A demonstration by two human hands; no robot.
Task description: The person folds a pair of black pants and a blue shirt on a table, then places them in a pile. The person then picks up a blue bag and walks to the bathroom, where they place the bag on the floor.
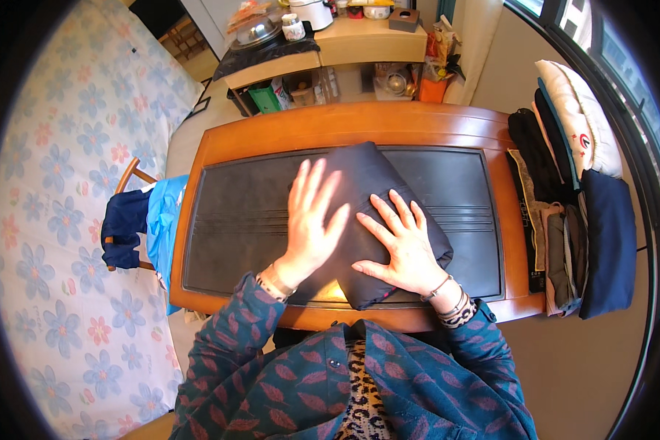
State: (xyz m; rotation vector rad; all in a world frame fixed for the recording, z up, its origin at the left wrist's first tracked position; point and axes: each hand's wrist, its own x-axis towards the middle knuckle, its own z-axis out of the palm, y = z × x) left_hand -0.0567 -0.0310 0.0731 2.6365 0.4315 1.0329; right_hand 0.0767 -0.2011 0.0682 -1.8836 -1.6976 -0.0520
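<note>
A folded dark garment (361, 172), smooth and slightly puffy, lies at a slant on the wooden table (293, 125) with a black inset top. My right hand (403, 249) rests on its right part, palm down with the fingers spread. At its left edge is my left hand (312, 231), fingers stretched out and slightly smeared by motion. Whether the left palm touches the cloth I cannot tell. Neither hand grips anything.
Stacked folded clothes (557, 242) line the table's right end, with a white padded piece (576, 110) on top. Blue and navy clothes (165, 220) hang over a wooden chair at the left, beside a flowered sheet (88, 220). A cluttered desk (370, 45) stands beyond.
</note>
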